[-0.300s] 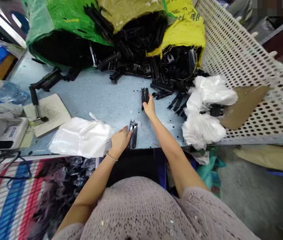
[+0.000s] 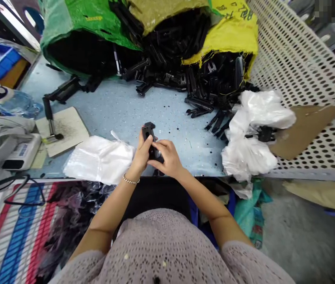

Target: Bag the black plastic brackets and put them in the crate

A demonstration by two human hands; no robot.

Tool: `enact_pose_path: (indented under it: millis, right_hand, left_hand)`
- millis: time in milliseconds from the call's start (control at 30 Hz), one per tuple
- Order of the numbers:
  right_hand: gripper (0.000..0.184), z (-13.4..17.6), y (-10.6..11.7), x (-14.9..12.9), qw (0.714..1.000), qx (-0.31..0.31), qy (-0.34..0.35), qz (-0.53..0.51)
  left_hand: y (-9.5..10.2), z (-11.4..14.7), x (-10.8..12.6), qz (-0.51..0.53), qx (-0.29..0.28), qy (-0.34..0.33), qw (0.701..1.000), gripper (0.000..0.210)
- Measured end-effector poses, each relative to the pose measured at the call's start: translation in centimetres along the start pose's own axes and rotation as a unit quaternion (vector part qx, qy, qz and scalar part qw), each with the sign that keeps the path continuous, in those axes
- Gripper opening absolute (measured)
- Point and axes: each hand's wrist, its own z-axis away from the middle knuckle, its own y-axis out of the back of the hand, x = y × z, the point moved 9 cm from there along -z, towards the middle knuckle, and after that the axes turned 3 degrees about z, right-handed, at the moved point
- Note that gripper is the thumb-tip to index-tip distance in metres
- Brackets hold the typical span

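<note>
A: Quick, what's in the hands?

B: Slim black slotted part [image 2: 147, 131], plastic by the look. Left hand [image 2: 141, 155] wraps its side, thumb on its face. Right hand [image 2: 170, 159] has its fingers pinching the near end. Both grasping, neither loose.

A: Position?

B: Just above the speckled pale-blue table [image 2: 120, 106], near the front edge, between a flat stack of thin white plastic bags [image 2: 98, 159] and a crumpled clump of white plastic [image 2: 248, 154]. Another dark bit pokes out below the hands; can't tell if it's joined on.

A: How far along?

B: Partway on this one, I'd judge: picked up, both hands on it. Fitted or finished, can't tell, the fingers cover too much.

A: What's left?

B: Plenty. A jumbled heap of loose black parts [image 2: 198, 104] lies at the back, by the green woven sack [image 2: 81, 17] and the yellow woven sack [image 2: 235, 35]. None of it's in hand.

A: Any finished ones?

B: Can't say. One dark part [image 2: 266, 134] sits against the crumpled clump, state unclear.
</note>
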Motion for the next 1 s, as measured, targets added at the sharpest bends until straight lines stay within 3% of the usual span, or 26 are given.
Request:
enact_pose_path:
  millis: [133, 233, 300, 367, 500, 600, 667, 733, 800, 867, 933, 1000]
  right_hand:
    - [0.040, -1.5, 2.8, 1.8, 0.996, 0.090, -0.006, -0.005]
    - [0.054, -3.3, 1.9, 3.5, 0.997, 0.054, 0.017, 0.042]
    - [0.057, -3.4, 0.8, 4.0, 1.000, 0.013, -0.018, 0.015]
    - [0.056, -2.3, -0.2, 3.1, 0.998, -0.027, -0.038, -0.034]
    - [0.053, 1.9, -1.2, -2.2, 0.997, -0.036, 0.064, -0.022]
    - [0.049, 3.4, -2.7, -2.1, 0.996, -0.080, 0.035, 0.015]
    - [0.044, 2.7, -3.8, 0.8, 0.988, -0.147, -0.029, 0.043]
    - [0.033, 0.7, -3.1, 5.6, 0.974, -0.172, -0.101, 0.108]
    - [0.029, -2.1, -0.3, 11.4, 0.954, -0.132, -0.180, 0.202]
    - [0.046, -4.4, 3.3, 17.4, 0.913, -0.079, -0.278, 0.288]
    - [0.047, -6.0, 5.7, 21.6, 0.896, -0.061, -0.323, 0.299]
    - [0.038, -6.8, 7.1, 23.9, 0.897, -0.055, -0.343, 0.275]
  left_hand:
    - [-1.9, 2.7, 0.4, 0.032, -0.057, 0.057, 0.996, 0.071]
    - [-2.6, 4.0, 0.4, 0.040, -0.073, 0.062, 0.995, 0.064]
    - [-2.2, 3.8, 0.5, 0.035, -0.049, 0.048, 0.997, 0.057]
    - [-1.3, 3.1, 0.8, 0.028, -0.016, 0.034, 0.999, 0.052]
    - [0.1, 1.9, 0.8, 0.018, 0.008, 0.033, 0.999, 0.049]
    - [1.1, 1.0, 0.5, -0.069, 0.007, 0.027, 0.997, 0.054]
    - [2.0, 0.3, 0.3, -0.193, 0.020, 0.007, 0.981, 0.060]
    - [2.7, -0.1, -0.7, -0.328, 0.032, 0.012, 0.944, 0.070]
    - [2.8, 0.1, -2.4, -0.430, 0.018, 0.041, 0.902, 0.078]
    - [2.1, 1.0, -3.8, -0.490, -0.007, 0.043, 0.871, 0.080]
    - [1.2, 2.1, -4.4, -0.524, -0.023, 0.022, 0.851, 0.077]
    - [0.9, 3.0, -4.3, -0.539, -0.017, 0.004, 0.842, 0.074]
